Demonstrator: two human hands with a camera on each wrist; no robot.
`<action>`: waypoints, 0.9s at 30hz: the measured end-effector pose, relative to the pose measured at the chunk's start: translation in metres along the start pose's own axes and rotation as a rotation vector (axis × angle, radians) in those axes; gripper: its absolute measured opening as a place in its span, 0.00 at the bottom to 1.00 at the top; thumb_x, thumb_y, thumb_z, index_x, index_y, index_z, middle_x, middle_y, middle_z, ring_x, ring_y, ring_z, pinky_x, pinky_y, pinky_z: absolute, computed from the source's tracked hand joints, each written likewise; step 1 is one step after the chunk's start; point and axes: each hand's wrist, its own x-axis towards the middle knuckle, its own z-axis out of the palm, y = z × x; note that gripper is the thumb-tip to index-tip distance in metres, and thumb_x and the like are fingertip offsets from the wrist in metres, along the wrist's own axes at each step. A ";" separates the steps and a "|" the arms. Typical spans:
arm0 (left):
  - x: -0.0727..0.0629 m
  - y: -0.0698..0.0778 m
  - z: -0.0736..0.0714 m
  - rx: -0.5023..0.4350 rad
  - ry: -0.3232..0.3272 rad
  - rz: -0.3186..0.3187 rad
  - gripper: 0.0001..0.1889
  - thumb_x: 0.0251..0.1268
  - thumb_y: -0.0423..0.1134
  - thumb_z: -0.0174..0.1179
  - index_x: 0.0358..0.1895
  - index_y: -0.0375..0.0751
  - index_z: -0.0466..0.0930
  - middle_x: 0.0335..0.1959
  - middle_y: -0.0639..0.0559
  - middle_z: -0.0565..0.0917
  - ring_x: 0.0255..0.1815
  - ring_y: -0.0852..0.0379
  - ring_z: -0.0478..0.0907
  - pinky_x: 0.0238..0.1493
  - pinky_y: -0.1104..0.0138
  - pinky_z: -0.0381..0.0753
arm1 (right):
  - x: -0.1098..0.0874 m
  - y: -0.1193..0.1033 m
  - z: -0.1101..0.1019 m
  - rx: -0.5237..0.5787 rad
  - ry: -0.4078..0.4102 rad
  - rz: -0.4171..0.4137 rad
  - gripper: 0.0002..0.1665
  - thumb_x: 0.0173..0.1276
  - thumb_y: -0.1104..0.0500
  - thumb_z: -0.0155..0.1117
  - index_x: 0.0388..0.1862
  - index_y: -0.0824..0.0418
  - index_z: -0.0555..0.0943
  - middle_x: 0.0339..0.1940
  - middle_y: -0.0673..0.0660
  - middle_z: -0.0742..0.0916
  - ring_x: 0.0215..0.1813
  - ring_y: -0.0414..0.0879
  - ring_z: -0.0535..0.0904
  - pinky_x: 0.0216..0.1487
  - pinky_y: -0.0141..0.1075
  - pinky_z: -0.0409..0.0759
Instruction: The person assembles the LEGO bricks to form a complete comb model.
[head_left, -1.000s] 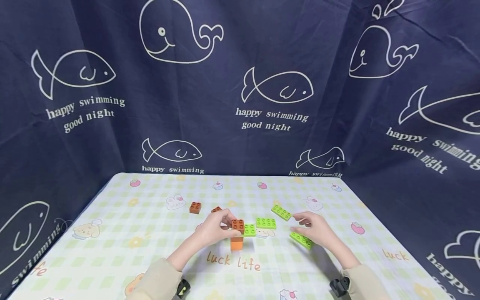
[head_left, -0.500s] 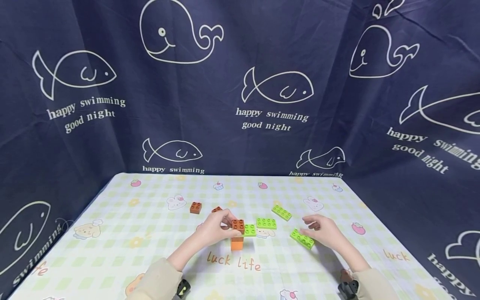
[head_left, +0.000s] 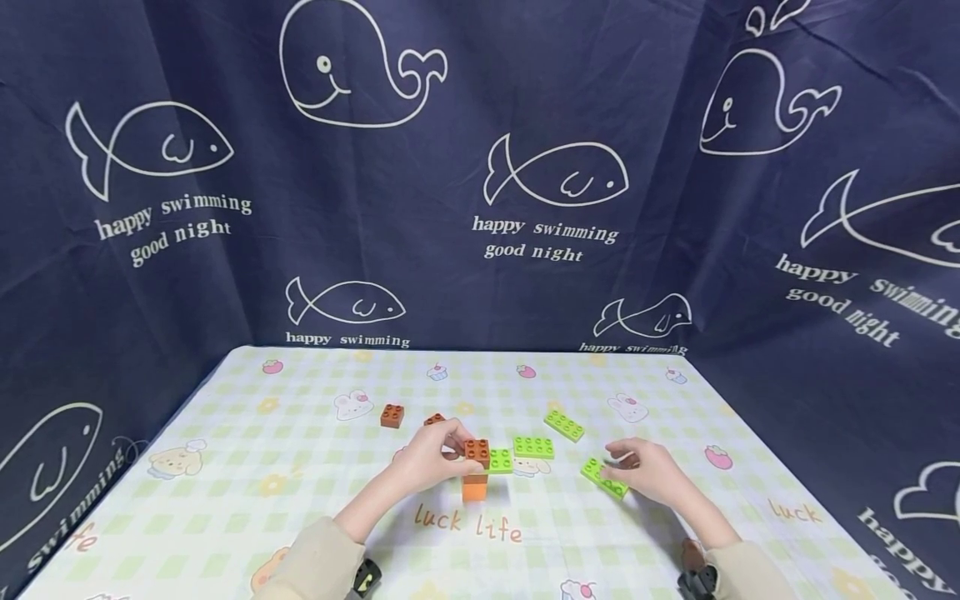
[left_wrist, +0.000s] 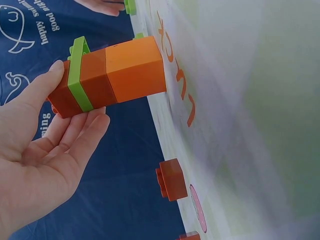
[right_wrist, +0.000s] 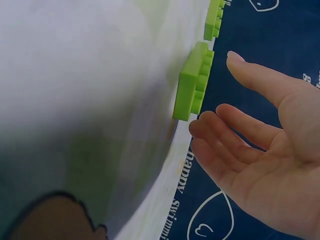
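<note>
My left hand (head_left: 431, 460) holds the brown brick (head_left: 477, 451) at the top of a small upright stack, thumb on one side and fingers on the other. Under that brick is a green plate (left_wrist: 78, 75) that sticks out to the right. Below it come a second brown brick (left_wrist: 97, 84) and, on the tabletop, an orange brick (left_wrist: 135, 69). My right hand (head_left: 651, 469) hovers over the near right green plate (head_left: 594, 472), thumb and fingers apart. In the right wrist view a gap shows between the thumb and this plate (right_wrist: 187, 85); fingertip contact is unclear.
Two more green plates, one in the middle (head_left: 533, 447) and one farther back (head_left: 564, 425), lie right of the stack. Two brown bricks sit behind my left hand, one at the left (head_left: 392, 416), the other partly hidden (head_left: 433, 419). A patterned cloth (head_left: 315, 450) covers the table.
My right hand has moved away from the far green plate, to the right and nearer, over the near right plate. The left hand and the stack stay in place.
</note>
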 end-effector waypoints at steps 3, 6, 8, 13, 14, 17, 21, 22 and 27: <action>0.000 0.000 0.000 -0.003 -0.003 -0.007 0.15 0.52 0.47 0.69 0.38 0.47 0.76 0.35 0.58 0.81 0.39 0.60 0.79 0.40 0.72 0.79 | 0.000 0.001 0.002 -0.005 -0.003 0.018 0.29 0.52 0.55 0.73 0.50 0.71 0.79 0.41 0.63 0.85 0.39 0.51 0.82 0.42 0.42 0.82; 0.000 0.000 0.000 -0.003 -0.004 -0.012 0.15 0.52 0.47 0.69 0.38 0.47 0.76 0.35 0.58 0.81 0.39 0.60 0.79 0.39 0.72 0.79 | 0.001 0.002 0.004 -0.018 -0.001 0.017 0.29 0.51 0.54 0.74 0.49 0.70 0.79 0.40 0.61 0.85 0.38 0.49 0.81 0.40 0.41 0.81; 0.000 0.001 0.000 -0.004 -0.004 -0.014 0.15 0.52 0.47 0.69 0.38 0.47 0.76 0.35 0.58 0.81 0.40 0.59 0.79 0.39 0.72 0.79 | 0.002 0.003 0.004 -0.024 0.002 0.011 0.29 0.51 0.54 0.74 0.48 0.70 0.79 0.39 0.60 0.85 0.37 0.48 0.80 0.39 0.40 0.81; 0.000 0.002 0.000 -0.006 -0.006 -0.015 0.15 0.52 0.46 0.69 0.38 0.46 0.75 0.36 0.57 0.80 0.40 0.59 0.79 0.40 0.73 0.80 | 0.003 0.004 0.005 -0.048 -0.011 0.007 0.30 0.49 0.53 0.75 0.47 0.70 0.80 0.38 0.60 0.85 0.36 0.47 0.80 0.39 0.40 0.80; 0.001 0.002 0.000 -0.006 -0.006 -0.016 0.15 0.52 0.46 0.69 0.38 0.46 0.75 0.36 0.57 0.80 0.40 0.59 0.79 0.40 0.73 0.80 | 0.003 0.004 0.006 -0.051 -0.016 0.010 0.30 0.49 0.53 0.75 0.47 0.70 0.80 0.38 0.60 0.85 0.36 0.47 0.80 0.39 0.40 0.80; 0.001 0.002 -0.001 -0.007 -0.005 -0.014 0.15 0.52 0.46 0.69 0.38 0.47 0.75 0.36 0.58 0.80 0.40 0.59 0.79 0.40 0.72 0.80 | 0.004 0.004 0.006 -0.062 -0.031 0.011 0.32 0.47 0.52 0.76 0.47 0.71 0.80 0.39 0.60 0.85 0.37 0.47 0.79 0.39 0.41 0.80; 0.001 0.001 0.000 -0.002 -0.003 -0.013 0.15 0.51 0.47 0.69 0.38 0.47 0.76 0.36 0.58 0.81 0.40 0.59 0.79 0.40 0.71 0.80 | 0.004 0.002 0.008 -0.078 -0.050 0.034 0.33 0.46 0.52 0.77 0.48 0.71 0.80 0.40 0.59 0.85 0.38 0.47 0.79 0.41 0.42 0.80; 0.001 0.001 0.000 0.002 -0.002 -0.015 0.15 0.51 0.47 0.69 0.38 0.47 0.76 0.36 0.58 0.81 0.40 0.60 0.79 0.40 0.71 0.80 | 0.004 0.002 0.008 -0.082 -0.058 0.040 0.33 0.46 0.53 0.77 0.48 0.70 0.80 0.40 0.59 0.85 0.38 0.47 0.79 0.42 0.43 0.80; 0.001 0.001 0.000 0.010 -0.002 -0.024 0.16 0.51 0.49 0.69 0.38 0.48 0.76 0.37 0.58 0.81 0.40 0.60 0.79 0.40 0.71 0.79 | 0.003 -0.001 0.009 -0.080 -0.082 0.062 0.29 0.47 0.55 0.76 0.47 0.68 0.81 0.40 0.56 0.85 0.39 0.45 0.77 0.43 0.43 0.79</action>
